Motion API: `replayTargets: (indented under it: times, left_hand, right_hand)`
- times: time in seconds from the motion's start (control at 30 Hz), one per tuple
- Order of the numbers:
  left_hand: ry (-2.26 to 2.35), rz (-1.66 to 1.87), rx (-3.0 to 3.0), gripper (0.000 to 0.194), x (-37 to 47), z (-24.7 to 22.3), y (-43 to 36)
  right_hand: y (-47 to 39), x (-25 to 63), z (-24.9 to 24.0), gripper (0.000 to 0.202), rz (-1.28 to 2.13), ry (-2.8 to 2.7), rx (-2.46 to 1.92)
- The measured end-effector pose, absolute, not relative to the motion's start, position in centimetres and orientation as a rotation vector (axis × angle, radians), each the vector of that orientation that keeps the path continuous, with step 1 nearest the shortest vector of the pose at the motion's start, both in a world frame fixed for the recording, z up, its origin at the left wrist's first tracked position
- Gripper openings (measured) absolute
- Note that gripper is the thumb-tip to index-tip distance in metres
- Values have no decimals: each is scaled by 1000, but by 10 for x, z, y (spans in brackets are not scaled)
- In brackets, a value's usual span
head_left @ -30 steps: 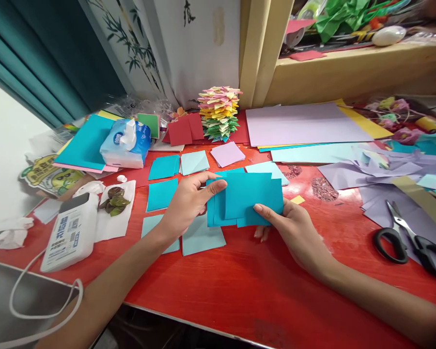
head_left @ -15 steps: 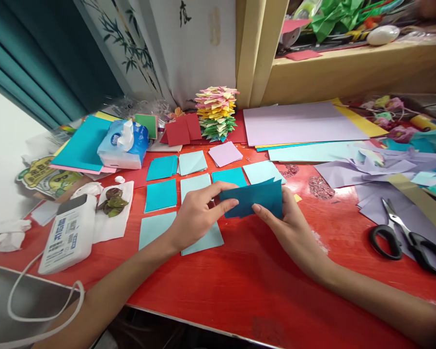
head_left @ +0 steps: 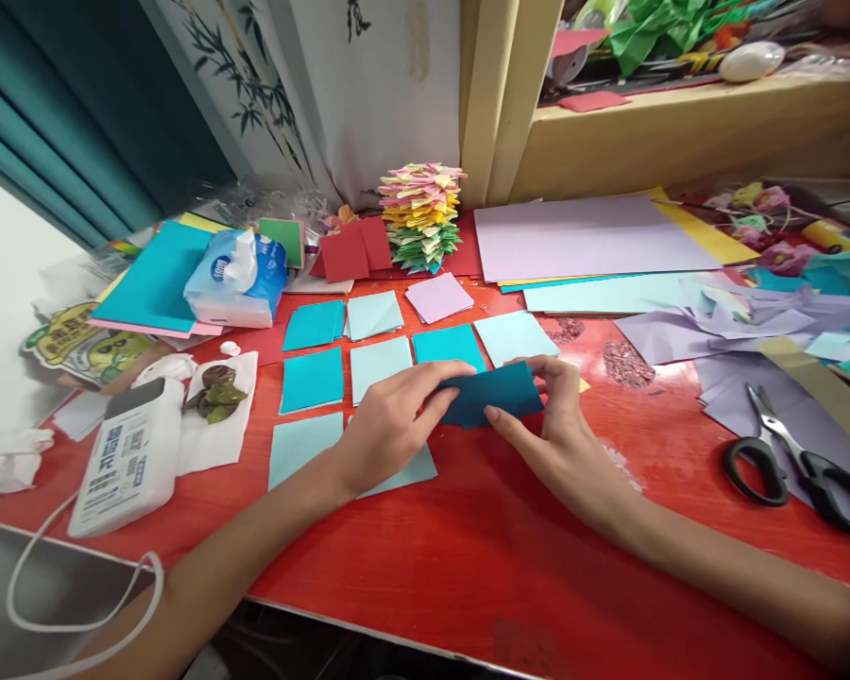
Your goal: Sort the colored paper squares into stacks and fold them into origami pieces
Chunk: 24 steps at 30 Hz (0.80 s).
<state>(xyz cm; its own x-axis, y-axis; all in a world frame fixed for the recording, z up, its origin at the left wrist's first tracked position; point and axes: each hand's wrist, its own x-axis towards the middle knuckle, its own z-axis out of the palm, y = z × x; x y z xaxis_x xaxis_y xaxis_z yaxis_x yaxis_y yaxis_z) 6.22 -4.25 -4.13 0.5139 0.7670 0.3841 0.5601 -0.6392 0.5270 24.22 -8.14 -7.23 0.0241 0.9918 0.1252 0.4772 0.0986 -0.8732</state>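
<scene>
A small dark teal stack of paper point(head_left: 494, 395) is held above the red table between my two hands. My left hand point(head_left: 389, 416) pinches its left end between thumb and fingers. At the right end, my right hand point(head_left: 556, 416) has its thumb against the near face and its fingers behind the far edge. Around them lie turquoise paper squares point(head_left: 312, 380), pale blue paper squares point(head_left: 516, 338) and a lilac paper stack point(head_left: 439, 297). More pale squares point(head_left: 304, 446) lie partly under my left hand and forearm.
Black-handled scissors point(head_left: 779, 444) lie at right on lilac scraps. Large paper sheets point(head_left: 595, 236) and a folded-paper tower point(head_left: 423, 217) stand at the back. A tissue pack point(head_left: 237, 279) and a white corded device point(head_left: 127, 463) are at left. The red table point(head_left: 411, 576) has its edge in front.
The teal paper stack has tilted lower and looks shorter in height, its edges more even. My right hand's fingers have shifted to its upper right edge.
</scene>
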Motion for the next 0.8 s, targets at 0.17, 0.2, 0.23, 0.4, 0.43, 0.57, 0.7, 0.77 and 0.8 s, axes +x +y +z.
replayTargets:
  times: [0.17,0.2,0.23,0.4,0.43,0.57,0.7,0.77,0.8]
  left_hand:
    - [1191,962,2362,21,62,-40,-42]
    - [1193,955,2365,21,62,-40,-42]
    - [1188,941,2375,21,62,-41,-41]
    - [1102,838,2523,32,63,-46,-41]
    - [1079,818,2565,36,63,-47,-41]
    - [1045,721,2662,41,63,-50,-41]
    - [1040,807,2613,42,64,-52,-41]
    - [1029,827,2596,42,65,-53,-41]
    - [1020,821,2600,42,65,-54,-41]
  right_hand:
    - [-79,243,-72,37,781,-1607,-1448]
    - [-79,243,-71,38,829,-1608,-1424]
    - [-79,243,-71,40,877,-1609,-1401]
    - [-80,243,-72,44,998,-1588,-1343]
    - [-80,243,-73,44,997,-1586,-1335]
    - [-79,243,-76,44,987,-1601,-1304]
    - [-79,243,-79,43,966,-1621,-1339]
    - [-79,243,-79,43,956,-1635,-1357]
    - [-79,243,-79,42,958,-1641,-1360]
